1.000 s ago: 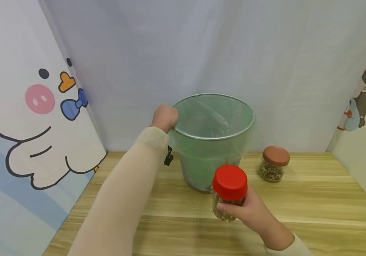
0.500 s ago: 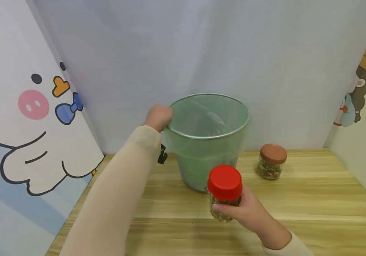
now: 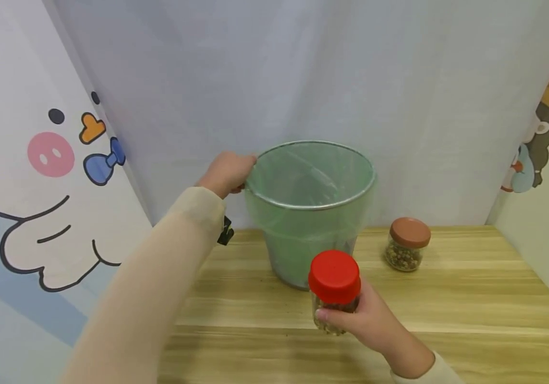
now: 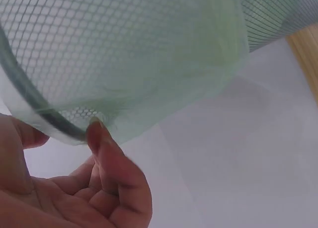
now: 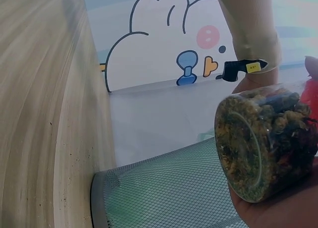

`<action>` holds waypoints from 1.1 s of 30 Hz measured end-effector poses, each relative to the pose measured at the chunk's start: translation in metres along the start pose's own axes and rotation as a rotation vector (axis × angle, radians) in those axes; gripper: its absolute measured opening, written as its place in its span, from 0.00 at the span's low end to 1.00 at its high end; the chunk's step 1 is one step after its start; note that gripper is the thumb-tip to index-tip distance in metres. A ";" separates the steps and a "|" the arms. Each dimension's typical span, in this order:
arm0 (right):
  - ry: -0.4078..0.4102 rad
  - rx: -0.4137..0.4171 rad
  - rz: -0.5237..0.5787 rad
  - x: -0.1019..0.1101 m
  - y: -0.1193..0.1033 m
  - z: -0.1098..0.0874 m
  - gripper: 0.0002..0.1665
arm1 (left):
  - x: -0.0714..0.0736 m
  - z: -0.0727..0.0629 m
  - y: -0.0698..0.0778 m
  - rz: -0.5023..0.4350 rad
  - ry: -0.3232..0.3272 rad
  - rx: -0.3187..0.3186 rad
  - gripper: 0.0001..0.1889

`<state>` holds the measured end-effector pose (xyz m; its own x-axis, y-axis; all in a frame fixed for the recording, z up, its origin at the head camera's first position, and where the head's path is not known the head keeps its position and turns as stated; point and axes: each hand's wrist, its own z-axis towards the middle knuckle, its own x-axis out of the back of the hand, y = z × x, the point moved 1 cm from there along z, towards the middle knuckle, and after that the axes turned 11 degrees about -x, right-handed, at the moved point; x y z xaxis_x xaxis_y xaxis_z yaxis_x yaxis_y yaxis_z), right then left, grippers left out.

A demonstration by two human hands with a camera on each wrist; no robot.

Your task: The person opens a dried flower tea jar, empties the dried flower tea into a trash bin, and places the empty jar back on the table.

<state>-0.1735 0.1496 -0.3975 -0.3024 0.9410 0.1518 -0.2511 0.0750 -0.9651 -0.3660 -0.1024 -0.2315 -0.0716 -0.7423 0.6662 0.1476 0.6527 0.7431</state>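
Note:
A mesh trash bin lined with a thin green bag stands toward the back of the table. My left hand is at the bin's left rim. In the left wrist view, its fingertips pinch the bin liner beside the metal rim, where the film wrinkles. My right hand grips a clear jar with a red lid, held upright in front of the bin. Brownish dried bits fill that jar; in the right wrist view, the jar's bottom faces the camera.
Behind and right of the bin sits a second jar with a brown lid and similar contents. A wooden table lies below. White cloth hangs behind, and cartoon-printed panels flank both sides.
My left hand has slid left from a fist over the rim to fingertips at its outer edge. The view shifted slightly; the bin and held jar stay nearly in place.

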 end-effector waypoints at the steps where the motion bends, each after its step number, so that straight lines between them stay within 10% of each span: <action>1: -0.001 -0.001 -0.004 0.000 0.000 0.000 0.29 | 0.001 -0.003 0.000 0.024 -0.006 -0.009 0.24; 16: -0.001 -0.032 -0.004 0.001 0.001 -0.002 0.29 | 0.003 -0.048 -0.008 0.257 0.081 -0.219 0.30; 33: 0.021 0.083 -0.019 0.003 -0.001 -0.002 0.35 | -0.036 -0.109 -0.022 0.159 0.183 -0.484 0.20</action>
<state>-0.1724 0.1531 -0.3965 -0.2776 0.9464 0.1648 -0.3319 0.0665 -0.9410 -0.2596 -0.1066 -0.2791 0.1556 -0.6825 0.7141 0.5836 0.6468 0.4910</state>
